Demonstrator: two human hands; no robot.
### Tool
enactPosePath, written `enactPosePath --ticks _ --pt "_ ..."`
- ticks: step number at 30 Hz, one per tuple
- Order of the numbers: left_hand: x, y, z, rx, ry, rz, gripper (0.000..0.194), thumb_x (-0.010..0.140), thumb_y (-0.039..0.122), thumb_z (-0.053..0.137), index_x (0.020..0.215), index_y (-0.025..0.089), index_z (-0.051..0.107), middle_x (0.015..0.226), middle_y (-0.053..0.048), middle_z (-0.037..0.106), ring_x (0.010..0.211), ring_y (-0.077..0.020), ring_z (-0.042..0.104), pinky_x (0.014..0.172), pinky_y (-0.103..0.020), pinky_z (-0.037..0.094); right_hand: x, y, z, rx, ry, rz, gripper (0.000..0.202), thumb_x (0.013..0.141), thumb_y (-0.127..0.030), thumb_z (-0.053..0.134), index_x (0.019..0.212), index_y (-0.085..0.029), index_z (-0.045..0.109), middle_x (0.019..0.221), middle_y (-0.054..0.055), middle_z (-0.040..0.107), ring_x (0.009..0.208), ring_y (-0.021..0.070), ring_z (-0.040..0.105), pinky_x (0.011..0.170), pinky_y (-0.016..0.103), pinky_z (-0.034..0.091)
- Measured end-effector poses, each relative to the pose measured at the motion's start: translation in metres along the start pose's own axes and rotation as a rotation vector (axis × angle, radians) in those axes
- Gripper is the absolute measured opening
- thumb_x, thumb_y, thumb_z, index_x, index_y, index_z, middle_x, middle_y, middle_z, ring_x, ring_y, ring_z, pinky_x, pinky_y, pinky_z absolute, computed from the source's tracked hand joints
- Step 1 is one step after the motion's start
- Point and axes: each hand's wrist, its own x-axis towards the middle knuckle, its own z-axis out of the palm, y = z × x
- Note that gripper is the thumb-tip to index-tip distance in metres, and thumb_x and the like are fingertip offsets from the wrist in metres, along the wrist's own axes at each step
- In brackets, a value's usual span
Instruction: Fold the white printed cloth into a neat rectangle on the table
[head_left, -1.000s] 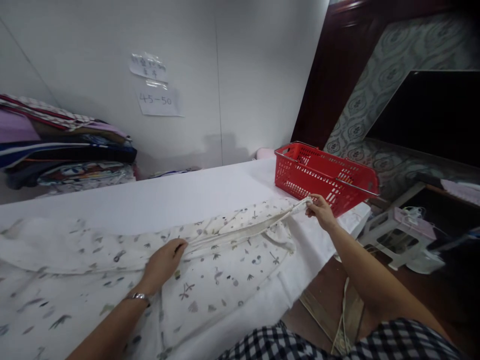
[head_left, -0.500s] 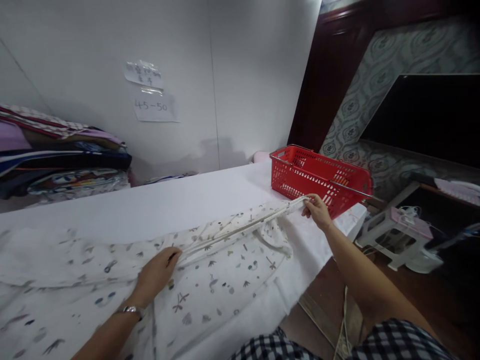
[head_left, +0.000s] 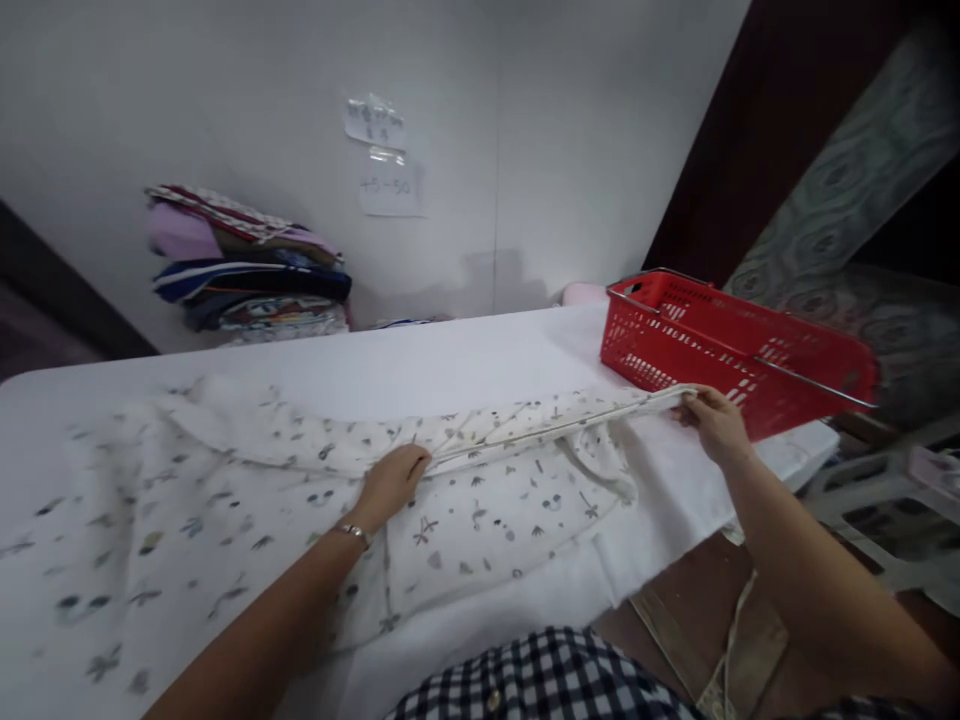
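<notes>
Long table under plain white cloth (head_left: 480,350), along a pale grey wall. Printed white fabric (head_left: 480,510), small plant and sea-creature motifs, spread over its near side, one long edge drawn taut. Red perforated plastic basket with metal handles (head_left: 675,350), at the table's right end. Folded multicoloured textiles (head_left: 255,260), stacked beyond the far edge (plaid uppermost). Hands well apart: left hand (head_left: 394,485) pinching the edge midway; right hand (head_left: 716,422) clamped on its end, near the basket.

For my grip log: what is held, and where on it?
The patterned white fabric: the left hand pinches its long edge midway, the right hand one end.
</notes>
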Motion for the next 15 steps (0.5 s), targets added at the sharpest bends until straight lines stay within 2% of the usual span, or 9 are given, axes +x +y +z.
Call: enactPosePath --ticks 8,12,15 --pt "0.003 0.004 0.001 -0.010 0.075 0.100 0.026 0.093 0.030 0.035 0.087 0.021 0.059 0.087 -0.005 0.065 0.085 -0.0191 0.058 0.077 -0.032 0.044 -0.003 -0.010 0.001 0.108 0.097 0.085 0.041 0.045 -0.030 0.083 0.079 -0.019 0.064 0.059 -0.003 0.064 0.047 0.0108 0.059 0.044 0.019 0.049" --pt "0.001 0.003 0.004 -0.046 0.113 0.089 0.024 0.093 0.027 0.037 0.096 0.021 0.060 0.094 -0.005 0.066 0.089 -0.0190 0.060 0.081 -0.033 0.046 -0.003 -0.011 0.001 0.116 0.128 0.097 0.040 0.042 -0.027 0.083 0.076 -0.019 0.063 0.059 -0.003 0.063 0.047 0.0119 0.060 0.043 0.019 0.050" --pt "0.000 0.001 0.004 -0.081 0.125 0.111 0.026 0.091 0.018 0.036 0.100 0.022 0.059 0.098 -0.004 0.065 0.091 -0.0171 0.061 0.081 -0.030 0.047 -0.002 -0.010 0.002 0.105 0.150 0.105 0.039 0.042 -0.027 0.083 0.074 -0.020 0.063 0.058 -0.003 0.062 0.046 0.0124 0.059 0.039 0.020 0.049"
